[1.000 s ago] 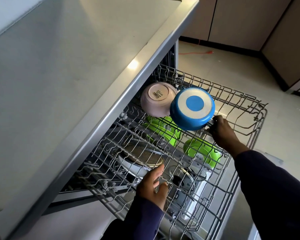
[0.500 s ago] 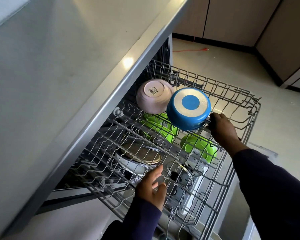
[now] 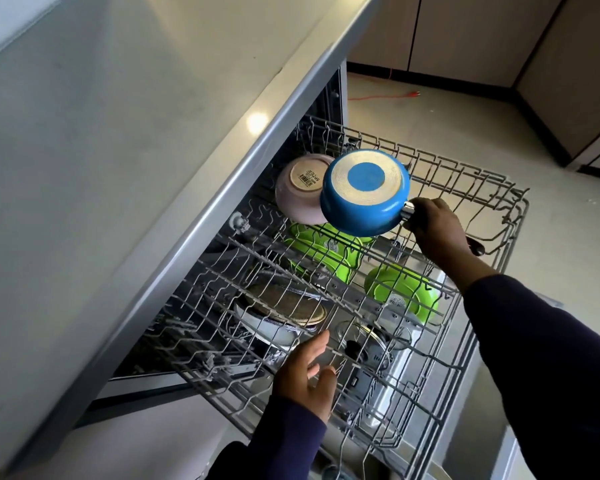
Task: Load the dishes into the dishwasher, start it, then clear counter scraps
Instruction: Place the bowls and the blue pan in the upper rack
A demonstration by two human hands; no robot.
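Saucepan (image 3: 364,192) in blue, turned bottom-up and tilted, sits over the far part of the pulled-out upper rack (image 3: 471,188) of the dishwasher, its pale base with a blue centre facing the camera. The right hand (image 3: 433,226) grips its handle with fingers curled round it, just beside the metal collar where the handle meets the pan; the dark tip of the handle sticks out past the wrist. A pink bowl (image 3: 300,192), also upside down with a barcode sticker on its base, touches the pan's left side and lies partly behind it. The left hand (image 3: 305,375) is open, fingers straight and relaxed, reaching at the near edge of the rack wires. Through the wires, on the lower rack, lie green plates (image 3: 326,251), a white pan with a worn base (image 3: 284,306) and a glass lid (image 3: 364,344) with a black knob. A grey surface (image 3: 118,133) overhangs the dishwasher on the left.
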